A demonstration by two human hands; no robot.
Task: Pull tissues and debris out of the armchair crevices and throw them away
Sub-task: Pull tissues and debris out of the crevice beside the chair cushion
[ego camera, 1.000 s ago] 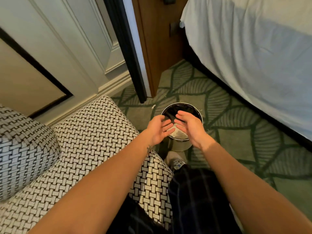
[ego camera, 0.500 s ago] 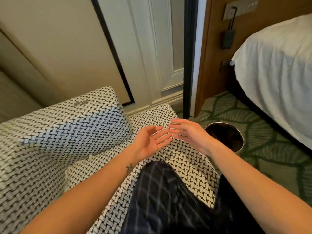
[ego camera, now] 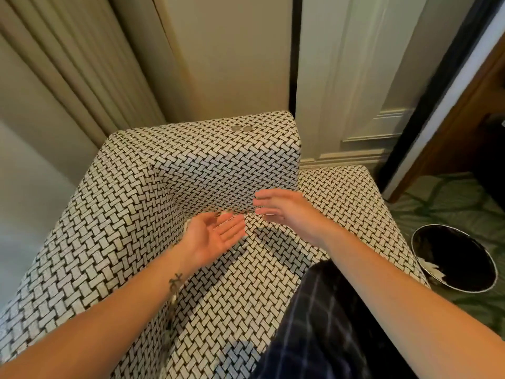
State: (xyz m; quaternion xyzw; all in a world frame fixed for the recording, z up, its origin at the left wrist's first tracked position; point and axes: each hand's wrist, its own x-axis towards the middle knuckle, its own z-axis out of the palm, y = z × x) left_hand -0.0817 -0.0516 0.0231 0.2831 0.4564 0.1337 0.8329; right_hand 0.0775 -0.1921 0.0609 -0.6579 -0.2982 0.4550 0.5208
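Note:
The armchair (ego camera: 131, 203) is covered in black-and-white woven fabric and fills the middle of the view. My left hand (ego camera: 213, 236) hovers palm up over the seat near the back corner crevice, fingers apart, holding nothing. My right hand (ego camera: 284, 212) hangs just to its right, fingers stretched toward the backrest, also holding nothing. Small bits of debris (ego camera: 222, 213) show along the crevice between seat and backrest, right by my fingertips. A round black bin (ego camera: 453, 258) stands on the floor to the right of the chair, with white tissue (ego camera: 431, 269) inside.
Beige curtains (ego camera: 82, 64) hang behind the chair on the left. A white panelled wall with a black strip (ego camera: 355, 77) rises behind it. Green patterned carpet (ego camera: 442, 203) lies to the right. My knee in dark checked trousers (ego camera: 322, 324) rests on the seat.
My hands have left the bin and swung left over the armchair seat. The view has turned from the floor and bed toward the chair's back corner.

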